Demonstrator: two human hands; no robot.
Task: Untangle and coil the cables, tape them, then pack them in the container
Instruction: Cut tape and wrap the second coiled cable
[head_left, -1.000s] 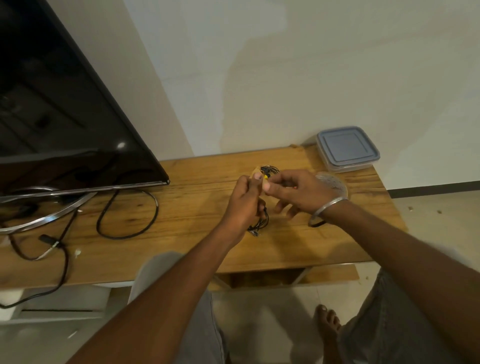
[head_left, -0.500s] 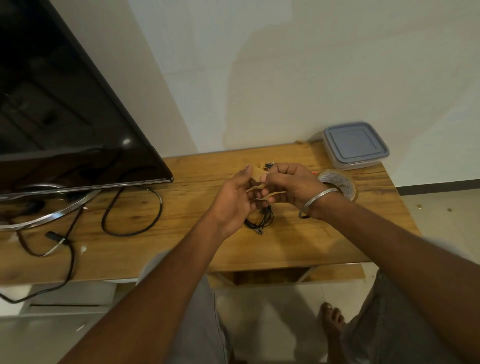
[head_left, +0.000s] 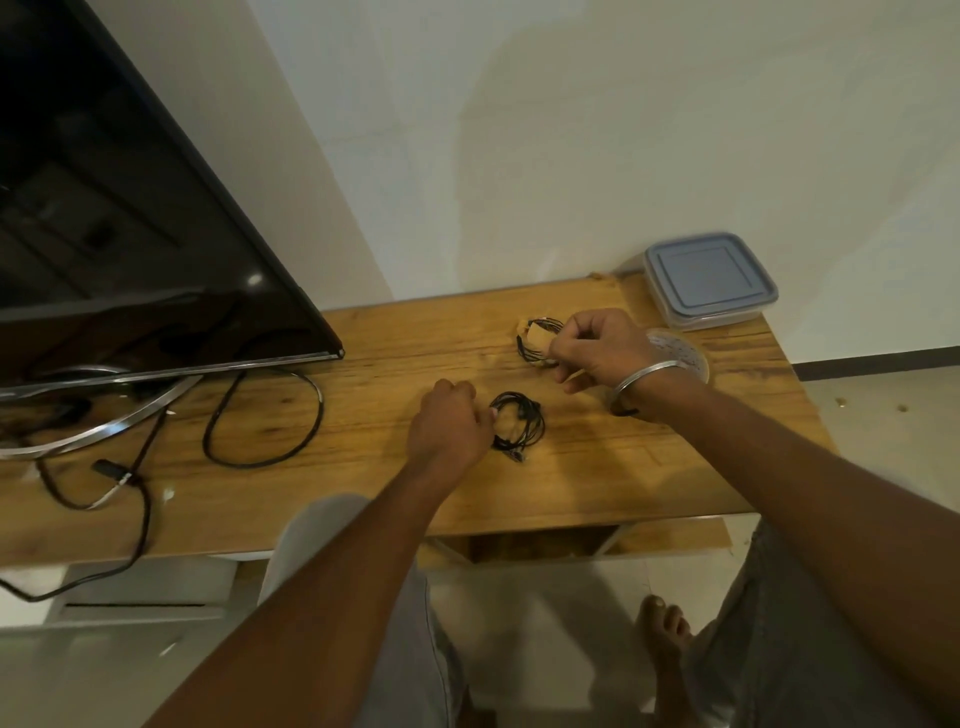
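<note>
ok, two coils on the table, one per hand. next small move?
Probably tape the coil at the left hand: no tape shows on it, while the right hand grips the taped coil. The container is lidded.

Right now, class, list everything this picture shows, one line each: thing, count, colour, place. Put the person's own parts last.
taped cable coil: one, black with tan tape, far on the table, held by the right hand
loose cable coil: one, black, mid-table, at the left hand
tape roll: one, clear, behind the right wrist
container: one, grey lid on, table's far right corner
table: one, wooden
television: one, black, left side
TV cables: black, number unclear, looped below the screen
left hand: one, at the loose coil
right hand: one, silver bangle on the wrist
</note>
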